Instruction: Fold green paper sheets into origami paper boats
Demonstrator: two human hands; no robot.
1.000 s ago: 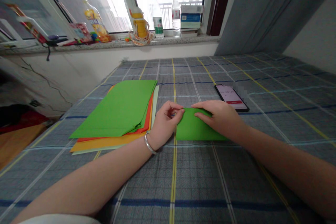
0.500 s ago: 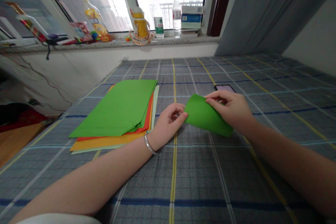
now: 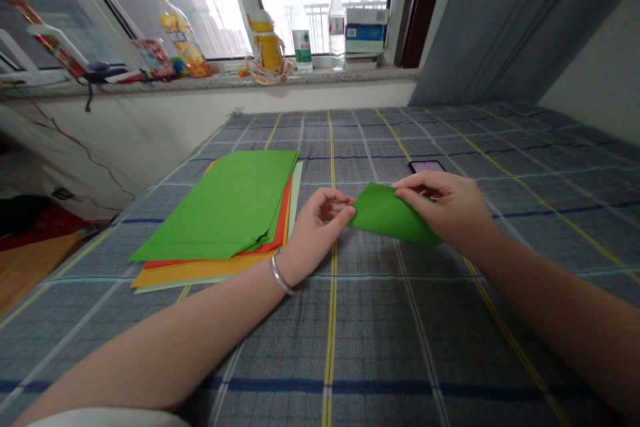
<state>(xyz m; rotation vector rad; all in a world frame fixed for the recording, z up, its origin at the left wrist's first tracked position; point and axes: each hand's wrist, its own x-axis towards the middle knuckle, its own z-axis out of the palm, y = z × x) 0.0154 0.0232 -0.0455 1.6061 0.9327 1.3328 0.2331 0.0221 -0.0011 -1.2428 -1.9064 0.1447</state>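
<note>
Between my two hands, a small piece of green paper [image 3: 395, 213] is held up over the checked cloth, tilted and slightly curved. My left hand [image 3: 326, 223], with a silver bangle at the wrist, pinches its left corner between thumb and fingers. My right hand [image 3: 445, 203] grips its upper right edge with thumb and fingertips, covering part of that side. To the left lies a stack of coloured paper with a large green sheet [image 3: 230, 200] on top, one corner curled. Orange sheets [image 3: 200, 272] and pale green edges show beneath it.
A phone [image 3: 426, 166] lies just behind my right hand on the checked cloth [image 3: 280, 360]. Along the windowsill [image 3: 225, 81] stand a yellow drink bottle [image 3: 183, 40], a yellow flask [image 3: 267, 47], two clear bottles [image 3: 301, 33] and boxes [image 3: 365, 33].
The green paper has tipped flatter, with its lower edge raised a little. My left hand has turned slightly upward, and my right hand has shifted a bit to the right.
</note>
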